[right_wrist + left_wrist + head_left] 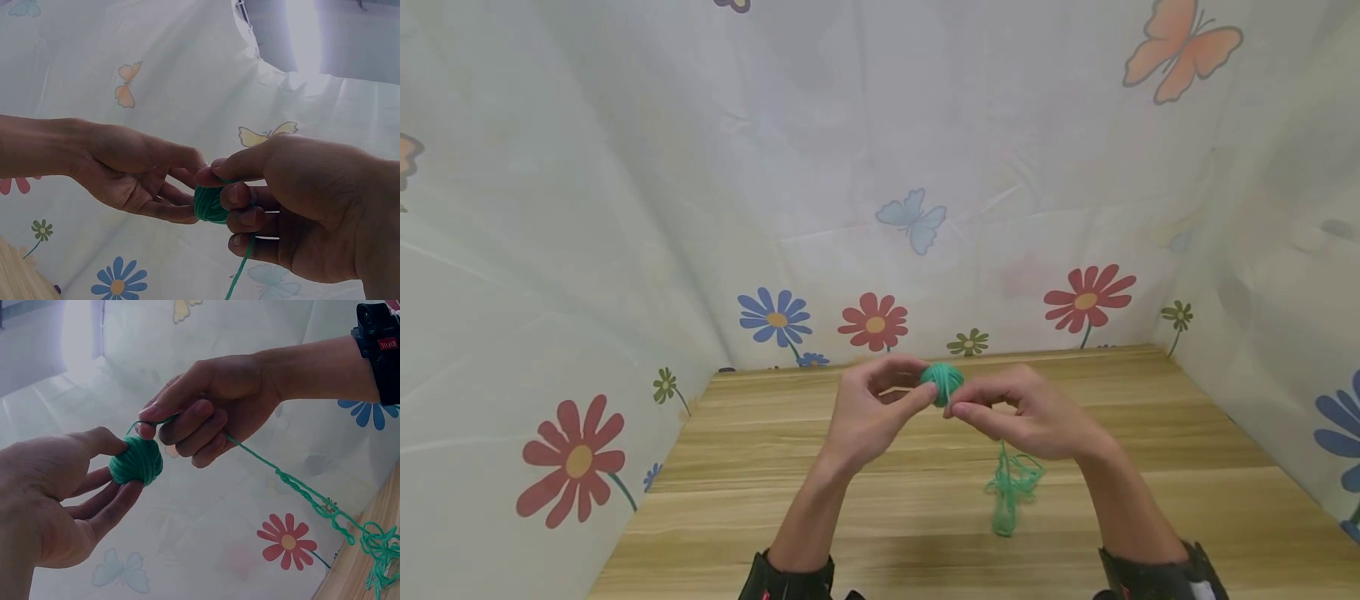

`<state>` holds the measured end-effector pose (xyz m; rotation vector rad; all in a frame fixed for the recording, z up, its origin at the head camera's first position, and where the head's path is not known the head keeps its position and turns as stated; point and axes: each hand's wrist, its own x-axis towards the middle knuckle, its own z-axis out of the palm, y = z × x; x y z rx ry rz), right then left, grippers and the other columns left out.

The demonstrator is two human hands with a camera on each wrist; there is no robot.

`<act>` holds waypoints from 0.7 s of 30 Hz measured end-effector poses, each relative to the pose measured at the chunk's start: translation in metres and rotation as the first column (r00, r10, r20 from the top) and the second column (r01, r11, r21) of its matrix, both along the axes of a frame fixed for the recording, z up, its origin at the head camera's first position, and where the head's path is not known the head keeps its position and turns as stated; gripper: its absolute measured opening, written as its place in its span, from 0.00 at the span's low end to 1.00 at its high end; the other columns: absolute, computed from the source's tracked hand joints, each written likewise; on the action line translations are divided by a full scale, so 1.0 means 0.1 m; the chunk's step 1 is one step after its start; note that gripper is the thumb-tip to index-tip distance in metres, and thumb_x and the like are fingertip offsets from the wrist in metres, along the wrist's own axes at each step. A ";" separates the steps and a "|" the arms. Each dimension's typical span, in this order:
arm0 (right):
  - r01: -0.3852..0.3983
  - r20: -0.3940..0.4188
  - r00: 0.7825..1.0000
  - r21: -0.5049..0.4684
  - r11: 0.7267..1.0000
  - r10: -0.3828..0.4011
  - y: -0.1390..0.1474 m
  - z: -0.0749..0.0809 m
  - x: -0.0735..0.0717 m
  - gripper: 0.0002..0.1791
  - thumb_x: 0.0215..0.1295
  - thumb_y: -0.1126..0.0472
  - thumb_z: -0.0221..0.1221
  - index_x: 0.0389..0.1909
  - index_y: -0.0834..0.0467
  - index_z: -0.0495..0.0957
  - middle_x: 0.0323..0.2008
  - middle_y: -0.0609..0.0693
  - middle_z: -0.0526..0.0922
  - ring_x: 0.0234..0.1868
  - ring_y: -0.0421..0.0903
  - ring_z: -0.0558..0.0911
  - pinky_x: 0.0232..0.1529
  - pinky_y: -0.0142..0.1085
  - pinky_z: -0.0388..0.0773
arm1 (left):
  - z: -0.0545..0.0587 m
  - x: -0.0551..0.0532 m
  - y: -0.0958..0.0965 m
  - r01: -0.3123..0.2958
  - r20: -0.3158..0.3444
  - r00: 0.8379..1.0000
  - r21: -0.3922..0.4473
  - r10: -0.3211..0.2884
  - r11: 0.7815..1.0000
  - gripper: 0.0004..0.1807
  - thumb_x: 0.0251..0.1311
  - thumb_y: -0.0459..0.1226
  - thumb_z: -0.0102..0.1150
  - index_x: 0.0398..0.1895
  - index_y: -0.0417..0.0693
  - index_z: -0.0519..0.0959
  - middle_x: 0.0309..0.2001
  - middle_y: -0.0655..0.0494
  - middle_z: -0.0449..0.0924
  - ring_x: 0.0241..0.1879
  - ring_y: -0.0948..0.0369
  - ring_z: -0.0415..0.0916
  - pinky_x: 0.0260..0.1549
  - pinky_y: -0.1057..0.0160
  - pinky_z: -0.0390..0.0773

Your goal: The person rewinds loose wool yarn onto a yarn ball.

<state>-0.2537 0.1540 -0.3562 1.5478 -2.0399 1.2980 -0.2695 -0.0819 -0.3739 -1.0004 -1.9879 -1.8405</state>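
Note:
A small ball of green yarn (943, 383) is held up over the table between the thumb and fingers of my left hand (872, 408). Right beside it, my right hand (1030, 412) pinches the yarn strand between thumb and forefinger. In the left wrist view the strand (253, 452) leaves the ball (136, 462), passes through the right hand's curled fingers and runs down to the loose yarn. That loose green yarn (1015, 487) lies tangled on the table below the right hand. The right wrist view shows the ball (211, 205) partly hidden behind the right fingers.
The wood-grain table (737, 492) carries the loose yarn. A pale curtain (820, 150) printed with flowers and butterflies surrounds the table at the back and both sides. Each wrist wears a dark camera band (1157, 575).

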 end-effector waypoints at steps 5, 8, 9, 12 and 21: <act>-0.033 -0.067 0.997 0.057 0.998 0.037 -0.06 0.13 0.13 0.17 0.61 0.82 0.62 0.44 0.61 0.88 0.23 0.45 0.81 0.22 0.35 0.74 0.19 0.30 0.78 | 0.00 -0.02 -0.01 -0.010 -0.003 1.000 0.045 0.010 0.999 0.14 0.63 0.37 0.71 0.50 0.44 0.86 0.46 0.52 0.87 0.45 0.55 0.85 0.47 0.56 0.87; -0.081 -0.078 0.993 0.098 0.992 0.089 -0.09 0.19 0.18 0.16 0.61 0.81 0.62 0.42 0.60 0.88 0.30 0.46 0.87 0.26 0.36 0.78 0.25 0.33 0.82 | 0.01 -0.03 -0.01 -0.010 -0.002 1.000 0.065 0.010 0.998 0.14 0.63 0.36 0.71 0.51 0.44 0.86 0.45 0.51 0.88 0.45 0.54 0.85 0.47 0.55 0.87; -0.099 -0.075 0.991 0.111 0.989 0.108 -0.09 0.20 0.19 0.16 0.61 0.81 0.62 0.42 0.60 0.88 0.31 0.47 0.88 0.27 0.36 0.79 0.26 0.33 0.84 | 0.01 -0.03 -0.02 -0.012 -0.003 1.000 0.069 0.012 0.998 0.14 0.63 0.35 0.71 0.51 0.44 0.86 0.45 0.51 0.88 0.44 0.54 0.85 0.47 0.55 0.87; -0.166 -0.050 0.983 0.140 0.976 0.174 -0.10 0.22 0.20 0.16 0.62 0.81 0.60 0.40 0.60 0.87 0.31 0.48 0.88 0.27 0.36 0.79 0.29 0.34 0.85 | 0.02 -0.02 -0.02 -0.010 -0.004 1.000 0.084 0.011 0.996 0.14 0.63 0.34 0.70 0.51 0.42 0.85 0.45 0.48 0.87 0.44 0.53 0.85 0.47 0.55 0.87; -0.216 0.013 0.976 0.176 0.960 0.217 -0.09 0.21 0.19 0.15 0.64 0.81 0.58 0.41 0.61 0.87 0.28 0.49 0.86 0.25 0.37 0.77 0.28 0.33 0.85 | 0.06 -0.01 -0.04 0.049 0.019 0.998 0.142 -0.053 0.989 0.14 0.65 0.30 0.67 0.53 0.37 0.84 0.46 0.42 0.86 0.46 0.45 0.83 0.49 0.53 0.86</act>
